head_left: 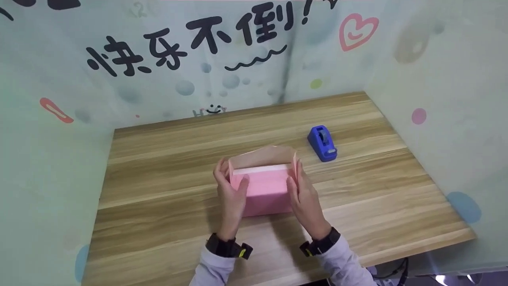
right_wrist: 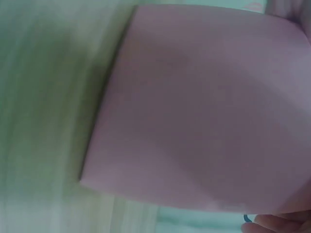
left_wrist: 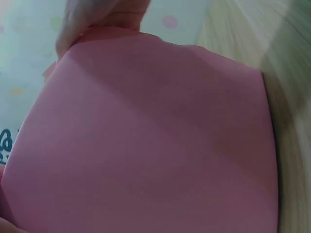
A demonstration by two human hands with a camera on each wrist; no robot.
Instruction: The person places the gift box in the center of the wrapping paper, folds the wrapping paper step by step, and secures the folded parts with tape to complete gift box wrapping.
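A box wrapped in pink paper (head_left: 268, 196) sits on the table in front of me in the head view. A white strip (head_left: 262, 169) shows along its top, and a paper flap (head_left: 264, 156) stands up behind it. My left hand (head_left: 233, 194) grips the left side, thumb on the pink front part and fingers around the edge. On the right side my right hand (head_left: 306, 198) holds it the same way. Pink paper (left_wrist: 170, 136) fills most of the left wrist view, and a pink face (right_wrist: 194, 111) fills much of the blurred right wrist view.
A blue tape dispenser (head_left: 322, 143) stands on the wooden table (head_left: 158, 190), behind and right of the box. Printed cloth walls (head_left: 246, 91) close off the back and both sides. Dark cables (head_left: 397, 270) hang beyond the table's front right edge.
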